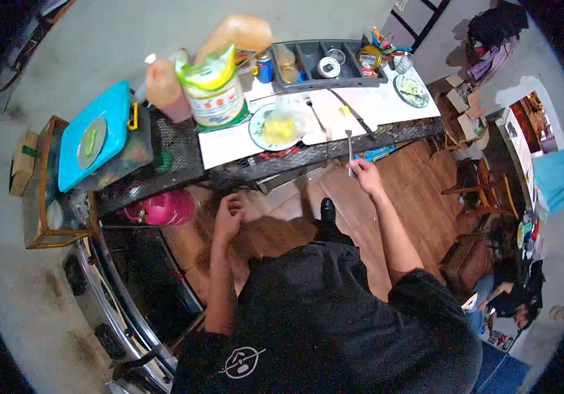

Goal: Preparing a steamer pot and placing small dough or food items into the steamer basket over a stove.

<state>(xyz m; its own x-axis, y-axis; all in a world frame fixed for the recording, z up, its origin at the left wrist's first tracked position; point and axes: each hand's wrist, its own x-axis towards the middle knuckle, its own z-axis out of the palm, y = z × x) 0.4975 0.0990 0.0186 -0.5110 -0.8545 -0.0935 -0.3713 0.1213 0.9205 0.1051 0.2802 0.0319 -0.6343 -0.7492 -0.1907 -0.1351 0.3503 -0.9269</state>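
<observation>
My right hand grips a metal fork by its handle, tines pointing away from me, at the counter's front edge. My left hand hangs before the counter with fingers loosely curled and nothing in them. Ahead lies a plate of yellow food; something pale and translucent blurs its right side. To its right, a white cutting board carries a small yellow piece. A second fork and a dark-handled knife lie there too.
A bag, a jug of liquid and a blue can stand behind. A divided grey tray sits beyond the board. Left is a blue-lidded bin; below it, a pink gas cylinder. A person is at far right.
</observation>
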